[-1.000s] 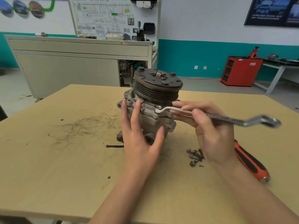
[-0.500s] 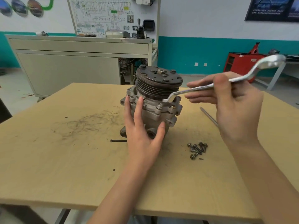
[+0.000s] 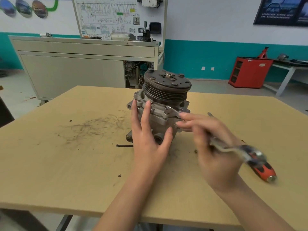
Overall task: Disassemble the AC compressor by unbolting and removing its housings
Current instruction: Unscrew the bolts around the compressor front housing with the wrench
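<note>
The AC compressor (image 3: pixel 164 112) stands upright in the middle of the wooden table (image 3: pixel 66 164), its dark grooved pulley (image 3: pixel 167 85) on top. My left hand (image 3: pixel 149 139) presses flat against the front of the grey housing, fingers spread. My right hand (image 3: pixel 215 147) grips a steel ring spanner (image 3: pixel 173 112). The spanner's ring end sits on a bolt at the housing's upper flange. Its handle runs down to the right and is blurred by motion.
A screwdriver with a red and black handle (image 3: pixel 261 167) lies on the table behind my right hand. A short dark rod (image 3: pixel 125 145) lies left of the compressor. A grey cabinet (image 3: pixel 75 67) stands behind the table, a red cabinet (image 3: pixel 250 72) at the far right.
My right hand has swung the spanner from high on the right down toward me, with the ring end back on the front flange bolt. The left hand has stayed on the housing.
</note>
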A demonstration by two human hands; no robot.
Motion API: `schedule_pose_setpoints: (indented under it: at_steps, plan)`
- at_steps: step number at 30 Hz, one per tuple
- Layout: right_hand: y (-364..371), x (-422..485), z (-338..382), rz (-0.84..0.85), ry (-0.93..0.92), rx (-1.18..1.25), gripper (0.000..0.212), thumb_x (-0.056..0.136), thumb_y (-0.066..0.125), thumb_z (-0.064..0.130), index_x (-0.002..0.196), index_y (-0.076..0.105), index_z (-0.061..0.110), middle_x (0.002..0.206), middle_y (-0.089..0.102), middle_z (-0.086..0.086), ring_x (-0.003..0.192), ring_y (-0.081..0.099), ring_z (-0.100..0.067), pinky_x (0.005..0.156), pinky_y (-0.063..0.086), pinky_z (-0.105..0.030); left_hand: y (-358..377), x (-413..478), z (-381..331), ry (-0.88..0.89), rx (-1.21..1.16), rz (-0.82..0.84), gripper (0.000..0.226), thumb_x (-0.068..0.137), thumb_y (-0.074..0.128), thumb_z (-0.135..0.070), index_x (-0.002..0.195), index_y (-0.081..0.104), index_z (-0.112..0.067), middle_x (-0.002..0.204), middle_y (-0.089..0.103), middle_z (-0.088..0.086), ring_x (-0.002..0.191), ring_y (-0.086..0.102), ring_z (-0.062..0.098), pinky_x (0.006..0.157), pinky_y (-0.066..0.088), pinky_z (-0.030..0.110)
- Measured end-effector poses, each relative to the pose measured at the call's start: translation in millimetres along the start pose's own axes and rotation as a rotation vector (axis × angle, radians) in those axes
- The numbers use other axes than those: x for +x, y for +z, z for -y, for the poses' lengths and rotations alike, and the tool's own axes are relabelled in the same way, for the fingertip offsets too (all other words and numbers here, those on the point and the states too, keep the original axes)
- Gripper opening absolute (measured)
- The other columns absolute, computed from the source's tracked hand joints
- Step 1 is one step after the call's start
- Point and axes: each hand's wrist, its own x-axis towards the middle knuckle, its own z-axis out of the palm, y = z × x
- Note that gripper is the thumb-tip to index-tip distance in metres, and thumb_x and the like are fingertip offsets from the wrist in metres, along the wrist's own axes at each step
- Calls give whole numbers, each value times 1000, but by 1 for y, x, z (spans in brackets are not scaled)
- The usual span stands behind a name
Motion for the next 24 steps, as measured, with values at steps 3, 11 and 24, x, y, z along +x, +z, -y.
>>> schedule_pose_setpoints:
  at_steps: [3,11,24]
  plan:
    - [-7,3,-13,-116,257,349,19,96,41,13,86,57,10,93,70,-5,82,70,-26,71,57,-35,-1,0,-1,-11,13,13,76,83,57,-47,148,17,-42,159,-3,-17,146,3,1,114,19,35]
    - [-20,42,-67,-102,1069,898,34,101,31,16,81,57,6,84,73,-16,79,72,-23,60,56,-23,-2,-1,-3,-35,26,30,76,82,55,-50,147,16,-45,159,-5,-18,145,1,-2,113,19,37]
    - [-15,35,-7,54,-123,-134,34,96,48,29,95,65,-1,87,70,-13,71,71,-26,54,56,-42,-3,0,-3,-6,26,20,77,81,56,-49,147,18,-40,160,-1,-12,145,2,-2,110,14,22]
